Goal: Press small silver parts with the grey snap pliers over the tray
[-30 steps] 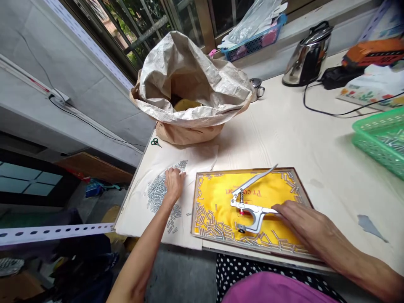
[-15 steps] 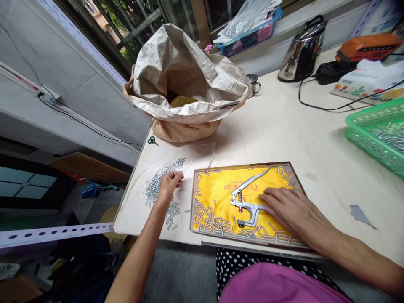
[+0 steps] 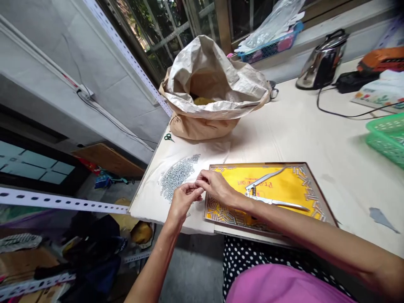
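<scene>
My left hand [image 3: 184, 200] and my right hand [image 3: 216, 185] meet fingertip to fingertip above the left rim of a framed yellow tray [image 3: 318, 202]. Both are pinched shut on something too small to make out. Just left of them a heap of small silver metal pieces [image 3: 177, 174] lies on a white sheet [image 3: 154, 198]. A silver hand press tool [image 3: 271, 198] rests on the tray, apart from both hands. More silver pieces lie along the tray's edges.
A big crumpled paper sack [image 3: 214, 90] stands behind the sheet, small green scissors [image 3: 168, 136] beside it. A kettle [image 3: 323, 61] with a black cord sits at the back right, a green basket [image 3: 386, 136] at the right edge. The table ends just left of the sheet.
My right hand has left the press tool and crossed left to meet my left hand, which lifted off the heap of silver pieces. The view has swung slightly left.
</scene>
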Demonstrator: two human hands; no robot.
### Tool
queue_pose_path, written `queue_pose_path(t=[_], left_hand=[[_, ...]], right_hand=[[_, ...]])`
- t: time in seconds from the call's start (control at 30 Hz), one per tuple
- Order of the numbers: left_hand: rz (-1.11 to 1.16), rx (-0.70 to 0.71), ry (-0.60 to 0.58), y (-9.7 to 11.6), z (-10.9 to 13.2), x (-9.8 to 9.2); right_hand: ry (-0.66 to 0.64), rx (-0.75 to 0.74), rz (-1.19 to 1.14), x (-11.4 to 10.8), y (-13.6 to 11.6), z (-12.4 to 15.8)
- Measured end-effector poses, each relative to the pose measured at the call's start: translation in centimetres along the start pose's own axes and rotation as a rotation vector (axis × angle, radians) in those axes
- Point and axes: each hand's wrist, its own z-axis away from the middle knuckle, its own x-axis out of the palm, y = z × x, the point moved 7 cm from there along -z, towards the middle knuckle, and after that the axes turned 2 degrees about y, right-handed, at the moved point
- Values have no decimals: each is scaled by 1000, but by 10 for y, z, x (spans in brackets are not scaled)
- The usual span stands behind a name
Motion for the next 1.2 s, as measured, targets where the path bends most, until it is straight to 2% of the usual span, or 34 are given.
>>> queue_pose_path(t=[0.1, 0.2, 0.43, 0.57, 0.73, 0.8, 0.93, 1.0, 1.07, 1.13, 1.2], left_hand=[[-12, 28, 49, -5, -1, -15], [34, -3, 66, -14, -4, -22], [154, -140, 65, -30, -13, -34], [66, -39, 133, -27, -15, -41], [12, 23, 167, -26, -11, -39], [68, -17, 154, -28, -11, -36], [233, -218, 107, -37, -15, -31], [298, -274, 100, -39, -18, -33], [303, -232, 146, -38, -22, -42], [225, -96, 271, -33, -24, -61], [106, 60, 398, -26, -22, -80]], right_hand=[[-72, 56, -109, 14, 3, 3], [-123, 145, -254, 28, 12, 2], [-97, 252, -285, 47, 29, -10], [-99, 285, -289, 55, 32, -12], [-81, 263, -252, 55, 33, -10], [-59, 205, -219, 51, 30, -8], [-26, 124, -143, 47, 25, -7], [-27, 107, -107, 48, 24, -10], [-59, 77, -66, 50, 21, -16], [-113, 23, -12, 48, 15, -22], [-158, -34, 43, 35, 7, -24]])
